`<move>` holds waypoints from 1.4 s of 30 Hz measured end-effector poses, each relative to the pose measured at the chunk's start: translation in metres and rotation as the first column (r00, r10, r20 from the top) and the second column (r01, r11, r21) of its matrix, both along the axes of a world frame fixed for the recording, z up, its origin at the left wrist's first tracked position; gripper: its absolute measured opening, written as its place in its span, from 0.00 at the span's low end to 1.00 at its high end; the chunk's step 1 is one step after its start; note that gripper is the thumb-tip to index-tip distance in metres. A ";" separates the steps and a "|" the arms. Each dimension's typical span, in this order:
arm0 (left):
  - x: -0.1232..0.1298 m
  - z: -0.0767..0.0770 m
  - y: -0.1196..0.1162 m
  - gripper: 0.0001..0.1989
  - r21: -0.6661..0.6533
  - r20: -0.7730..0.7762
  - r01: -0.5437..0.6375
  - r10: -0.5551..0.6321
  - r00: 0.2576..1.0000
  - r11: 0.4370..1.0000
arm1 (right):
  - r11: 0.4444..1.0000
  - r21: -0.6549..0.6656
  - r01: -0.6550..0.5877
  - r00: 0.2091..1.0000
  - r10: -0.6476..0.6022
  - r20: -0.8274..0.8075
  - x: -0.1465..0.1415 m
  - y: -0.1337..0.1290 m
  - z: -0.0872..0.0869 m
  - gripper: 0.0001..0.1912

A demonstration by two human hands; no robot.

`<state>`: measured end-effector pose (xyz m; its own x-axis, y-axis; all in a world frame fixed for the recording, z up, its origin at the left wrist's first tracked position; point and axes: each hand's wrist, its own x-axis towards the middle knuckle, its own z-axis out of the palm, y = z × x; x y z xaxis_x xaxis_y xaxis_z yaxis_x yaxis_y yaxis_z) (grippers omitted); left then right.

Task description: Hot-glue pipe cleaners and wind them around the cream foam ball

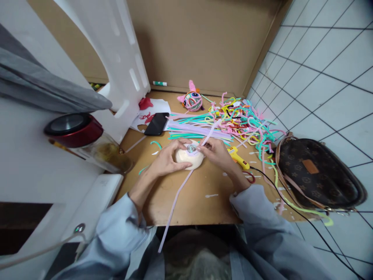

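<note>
A round cream-coloured ball (186,158) is held low over the brown table, with a patterned disc (191,148) on its upper side. My left hand (170,157) wraps round the ball's left side, thumb in front and fingers behind. At the right, my right hand (215,152) pinches a lilac pipe cleaner (176,198) against the ball near the disc. One end of that pipe cleaner sticks up past my right fingers; a long end hangs below the ball towards my lap. A yellow glue gun (237,157) lies just right of my right hand.
Behind the hands lie straight pipe cleaners (201,130) and a tangled heap (247,120) of coloured ones. A decorated ball figure (192,100), phone (156,123), glass bottle (96,147), red-handled scissors (250,178) and brown handbag (317,171) stand around. The glue gun's cord (279,190) trails right.
</note>
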<state>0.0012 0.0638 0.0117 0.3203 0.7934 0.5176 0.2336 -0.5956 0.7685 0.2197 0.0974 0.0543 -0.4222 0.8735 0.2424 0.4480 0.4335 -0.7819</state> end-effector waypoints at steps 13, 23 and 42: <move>0.000 -0.002 0.001 0.23 -0.034 0.034 -0.007 0.008 0.999 0.999 | 0.999 0.046 -0.029 0.998 0.026 0.063 -0.001 0.001 0.001 0.05; 0.004 -0.001 -0.002 0.17 -0.036 0.056 -0.034 0.036 0.998 0.999 | 1.000 0.017 -0.010 0.996 0.008 0.092 -0.002 -0.001 0.002 0.05; 0.017 -0.006 -0.001 0.17 -0.113 0.183 -0.134 0.154 0.971 0.984 | 0.999 0.051 0.000 0.995 -0.005 0.098 -0.003 -0.003 -0.002 0.05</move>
<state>0.0179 0.0629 0.0054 0.1024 0.8745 0.4741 0.1552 -0.4848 0.8607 0.2164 0.0947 0.0526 -0.4443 0.8621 0.2435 0.5227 0.4702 -0.7112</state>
